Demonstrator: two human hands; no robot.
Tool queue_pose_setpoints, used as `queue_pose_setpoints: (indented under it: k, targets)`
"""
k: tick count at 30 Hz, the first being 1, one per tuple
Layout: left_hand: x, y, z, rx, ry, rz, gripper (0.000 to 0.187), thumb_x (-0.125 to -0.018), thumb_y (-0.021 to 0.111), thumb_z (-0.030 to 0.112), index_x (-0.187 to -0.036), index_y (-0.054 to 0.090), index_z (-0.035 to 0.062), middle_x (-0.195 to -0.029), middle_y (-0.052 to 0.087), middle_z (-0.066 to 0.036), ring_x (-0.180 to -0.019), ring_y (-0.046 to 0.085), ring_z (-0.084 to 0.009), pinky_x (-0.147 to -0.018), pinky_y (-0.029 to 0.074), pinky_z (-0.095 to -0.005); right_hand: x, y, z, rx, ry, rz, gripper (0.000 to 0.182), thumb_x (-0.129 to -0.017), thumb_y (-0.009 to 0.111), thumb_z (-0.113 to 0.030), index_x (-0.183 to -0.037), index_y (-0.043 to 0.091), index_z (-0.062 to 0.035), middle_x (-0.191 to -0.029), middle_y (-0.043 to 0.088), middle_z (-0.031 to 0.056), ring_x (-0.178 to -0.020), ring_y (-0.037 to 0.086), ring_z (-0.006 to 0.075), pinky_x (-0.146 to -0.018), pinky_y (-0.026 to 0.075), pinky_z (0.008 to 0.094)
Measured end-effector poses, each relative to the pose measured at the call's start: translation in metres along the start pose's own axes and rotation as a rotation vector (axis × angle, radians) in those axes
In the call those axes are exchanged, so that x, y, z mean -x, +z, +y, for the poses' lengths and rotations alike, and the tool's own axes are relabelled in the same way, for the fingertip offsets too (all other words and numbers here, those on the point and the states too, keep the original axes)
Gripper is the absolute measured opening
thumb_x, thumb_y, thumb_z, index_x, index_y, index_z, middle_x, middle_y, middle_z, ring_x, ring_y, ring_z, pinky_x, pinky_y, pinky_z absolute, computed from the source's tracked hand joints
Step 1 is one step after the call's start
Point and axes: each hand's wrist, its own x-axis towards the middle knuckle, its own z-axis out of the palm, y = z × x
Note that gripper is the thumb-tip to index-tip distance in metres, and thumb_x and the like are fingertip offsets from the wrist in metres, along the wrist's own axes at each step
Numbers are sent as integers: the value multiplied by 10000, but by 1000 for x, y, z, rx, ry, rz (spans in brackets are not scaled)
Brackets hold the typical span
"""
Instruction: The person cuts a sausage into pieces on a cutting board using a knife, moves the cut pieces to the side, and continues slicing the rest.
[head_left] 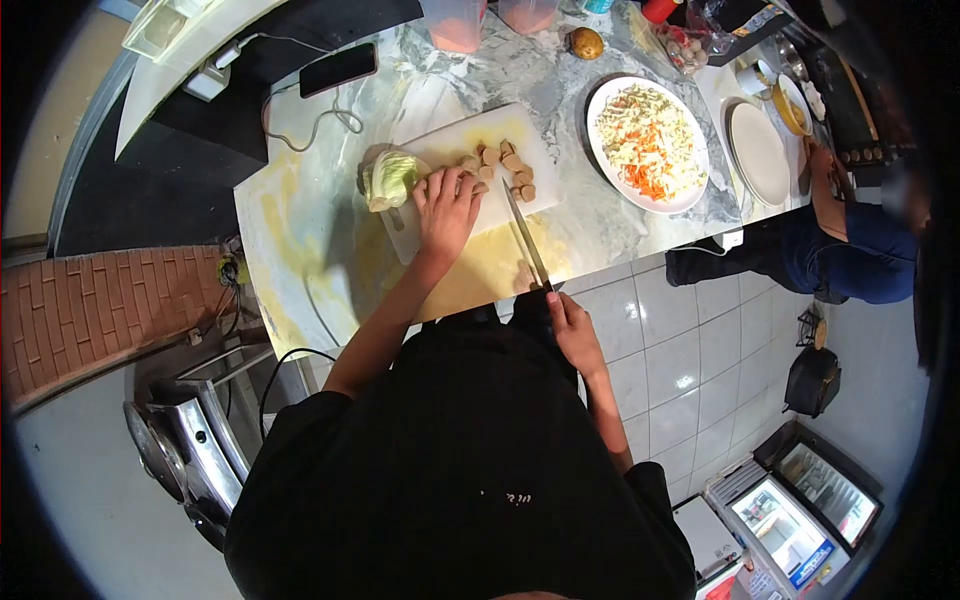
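My left hand (447, 208) rests on the white cutting board (468, 222), its fingers bent over the left end of the sliced brown pieces (513, 163); whatever lies beneath the fingers is hidden. A piece of cabbage (392, 181) sits at the board's left side, beside that hand. My right hand (574, 330) is closed round the handle of a long knife (527, 236), off the counter's front edge. The knife's blade points up and away, its tip at the board near the slices.
A plate of shredded vegetables (650, 145) stands right of the board, an empty oval plate (759, 154) beyond it. A potato (585, 42), plastic containers (455, 25) and a phone (339, 70) with a cable lie farther back. Another person (845, 240) stands at the far right.
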Motion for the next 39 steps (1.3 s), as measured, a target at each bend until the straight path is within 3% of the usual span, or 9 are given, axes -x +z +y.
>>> queue_pose_setpoints:
  k: [4, 6, 18, 20, 32, 34, 35, 38, 39]
  targets:
    - [0, 2, 7, 27, 50, -3, 265, -844, 698, 211, -1084, 625, 122, -1079, 608, -37, -1097, 518, -243, -966, 331, -429, 1, 3, 3, -18, 23, 0, 502, -1058, 454, -435, -837, 536, 8, -632, 482, 61, -612, 462, 139, -570, 411, 343]
    - [1, 4, 13, 35, 52, -36, 253, -842, 695, 191, -1073, 620, 120, -1044, 625, -41, -1084, 531, -247, -959, 340, -418, 1, 5, 0, -12, 19, 17, 462, -1056, 455, -398, -871, 534, 18, -682, 513, 233, -608, 463, 351, -608, 421, 423]
    - [11, -3, 37, 467, -327, -283, 277, -876, 682, 134, -1138, 603, 89, -929, 680, -136, -830, 672, -356, -689, 530, -436, -10, 16, -3, -24, 19, -7, 445, -1057, 455, -388, -931, 578, 20, -754, 584, 242, -675, 525, 390, -670, 453, 425]
    - [17, 9, 28, 698, -342, -165, 291, -849, 730, 94, -1118, 626, 60, -765, 685, -110, -669, 667, -241, -608, 530, -369, -9, 16, -5, -18, 36, -21, 445, -1057, 453, -388, -931, 577, 20, -762, 589, 245, -684, 529, 401, -672, 454, 427]
    - [22, 7, 24, 792, -213, -14, 280, -854, 720, 35, -1124, 649, 15, -1005, 640, -115, -700, 641, -195, -648, 533, -307, -1, 17, -13, 12, 30, -44, 427, -1065, 430, -379, -952, 563, 11, -746, 589, 259, -733, 560, 472, -667, 447, 453]
    - [23, 8, 24, 798, -222, -29, 266, -863, 711, 36, -1120, 647, 16, -984, 632, -117, -704, 641, -202, -653, 531, -316, -1, 18, -8, -12, 7, -44, 498, -1069, 414, -428, -927, 555, 28, -639, 489, 92, -626, 450, 170, -596, 418, 363]
    - [23, 9, 24, 803, -227, -41, 252, -872, 702, 36, -1117, 646, 18, -963, 625, -119, -707, 641, -209, -658, 530, -325, -1, 19, -7, -12, 10, -44, 498, -1069, 414, -428, -927, 555, 28, -639, 489, 92, -626, 450, 170, -596, 418, 363]
    - [21, 3, 28, 812, -310, -61, 246, -863, 712, 38, -1098, 644, 15, -929, 633, -120, -711, 641, -215, -666, 530, -327, 2, 19, -13, -15, -14, -19, 489, -1072, 411, -413, -933, 557, 32, -635, 502, 120, -612, 460, 192, -592, 421, 376]
    - [21, 4, 28, 811, -309, -62, 246, -863, 712, 38, -1098, 644, 15, -929, 633, -120, -711, 641, -215, -666, 530, -327, 4, 19, -16, -6, -26, 11, 438, -1071, 419, -377, -937, 546, 20, -666, 534, 192, -671, 504, 352, -604, 422, 427]
